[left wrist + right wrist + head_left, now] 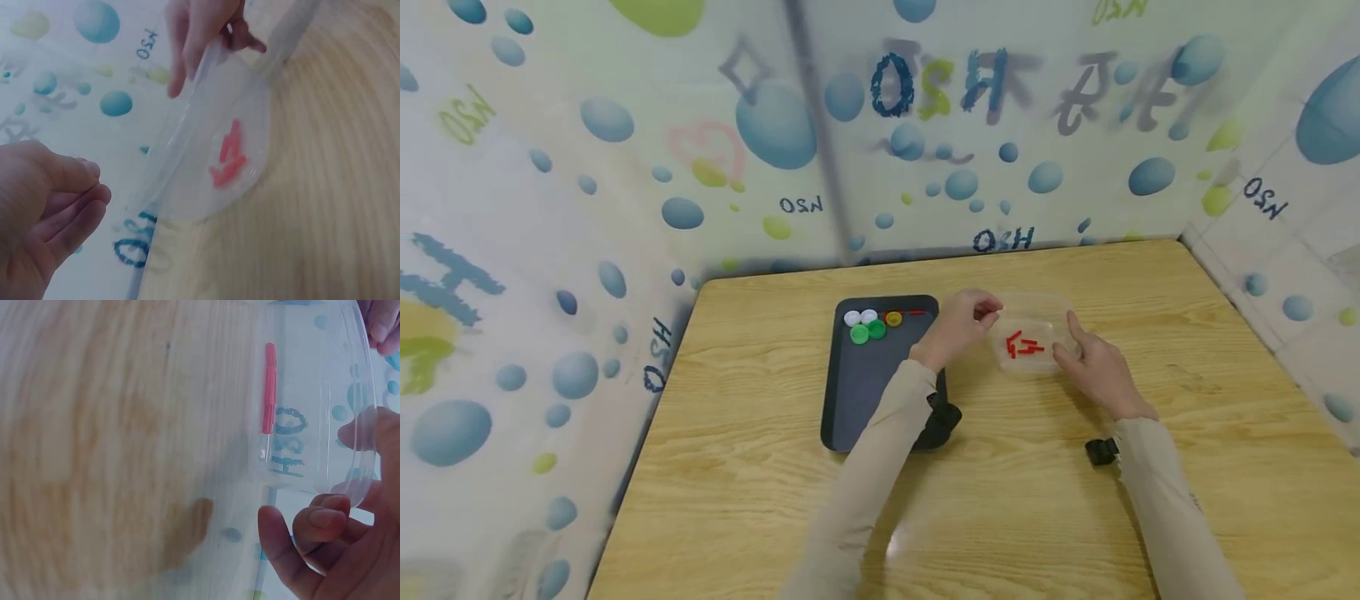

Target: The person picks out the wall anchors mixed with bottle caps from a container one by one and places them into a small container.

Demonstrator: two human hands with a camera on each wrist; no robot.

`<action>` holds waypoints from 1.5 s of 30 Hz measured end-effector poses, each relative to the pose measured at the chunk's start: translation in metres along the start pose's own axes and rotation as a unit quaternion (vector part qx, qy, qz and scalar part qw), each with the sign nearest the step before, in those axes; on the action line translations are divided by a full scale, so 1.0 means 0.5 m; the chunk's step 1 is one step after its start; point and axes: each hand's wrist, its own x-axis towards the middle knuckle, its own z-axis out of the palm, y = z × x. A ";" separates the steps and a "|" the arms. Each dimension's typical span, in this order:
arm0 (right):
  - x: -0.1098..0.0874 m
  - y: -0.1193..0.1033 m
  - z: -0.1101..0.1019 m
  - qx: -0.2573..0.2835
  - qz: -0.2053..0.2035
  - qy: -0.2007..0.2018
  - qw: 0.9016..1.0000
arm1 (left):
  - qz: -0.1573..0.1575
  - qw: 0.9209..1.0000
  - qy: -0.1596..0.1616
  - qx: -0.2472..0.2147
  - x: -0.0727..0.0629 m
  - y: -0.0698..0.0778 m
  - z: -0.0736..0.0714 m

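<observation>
A clear plastic container (1052, 310) holds several short red sticks (1027, 347), bunched together on its bottom. My right hand (1101, 371) grips its right side, with the thumb on one side of the rim and fingers on the other (350, 531). Beside the left end of the container is my left hand (958, 325), between it and the tray. In the left wrist view that hand (53, 206) has its thumb tip against its curled fingers, apart from the container wall. No object shows between those fingertips, though something tiny could be hidden.
A dark tray (868, 392) lies left of the container, partly under my left forearm. White caps (861, 317), green caps (868, 332), a yellow cap (893, 319) and red pieces (917, 312) sit along its far end. A patterned wall (880, 192) bounds the wooden table (737, 467).
</observation>
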 end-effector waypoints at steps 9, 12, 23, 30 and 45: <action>-0.006 0.001 0.000 -0.001 -0.017 0.016 1.000 | 0.005 0.998 0.051 0.028 -0.022 -0.051 -0.053; -0.005 0.000 0.001 0.001 -0.016 0.015 1.000 | 0.014 0.997 0.068 0.031 -0.032 -0.070 -0.067; -0.005 0.003 0.003 0.012 -0.012 0.007 1.000 | -0.009 0.996 0.087 0.022 -0.059 -0.119 -0.088; -0.004 0.000 0.003 0.012 -0.017 0.010 1.000 | -0.032 0.996 0.075 0.025 -0.067 -0.135 -0.095; -0.004 0.002 0.004 0.010 -0.020 0.011 1.000 | -0.070 0.993 0.078 0.050 -0.070 -0.173 -0.104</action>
